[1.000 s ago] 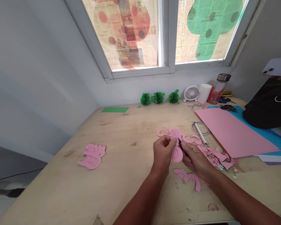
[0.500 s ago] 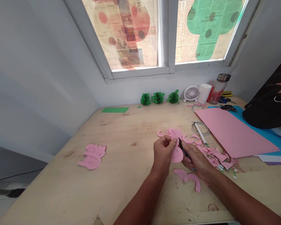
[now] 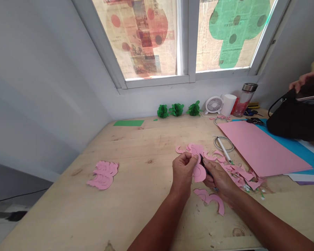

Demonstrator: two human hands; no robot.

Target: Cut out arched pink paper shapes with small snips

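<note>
In my left hand [image 3: 183, 167], the thumb and fingers pinch a pink paper piece [image 3: 199, 173] with rounded lobes and drawn curved lines. My right hand [image 3: 217, 174] is closed around a slim dark tool [image 3: 205, 165], its tip against the paper's right edge. Most of the tool is hidden by the fingers, so its exact kind does not show. Pink offcuts [image 3: 211, 155] lie just behind both hands. Below them on the table is a wavy pink strip [image 3: 210, 199].
A stack of cut pink shapes [image 3: 103, 175] lies on the table's left. Pink scraps [image 3: 242, 174], a white pen [image 3: 224, 150] and pink sheets [image 3: 263, 148] are right. Green paper figures [image 3: 176, 109], a fan [image 3: 214, 104] and bottle [image 3: 245, 100] line the wall. Another person's hand [image 3: 303, 81] is beside a black bag [image 3: 295, 116].
My hands stay almost in place, with the paper shifted slightly. At the right, the other person's hand has come further into view with a flat device, and the black bag has shifted.
</note>
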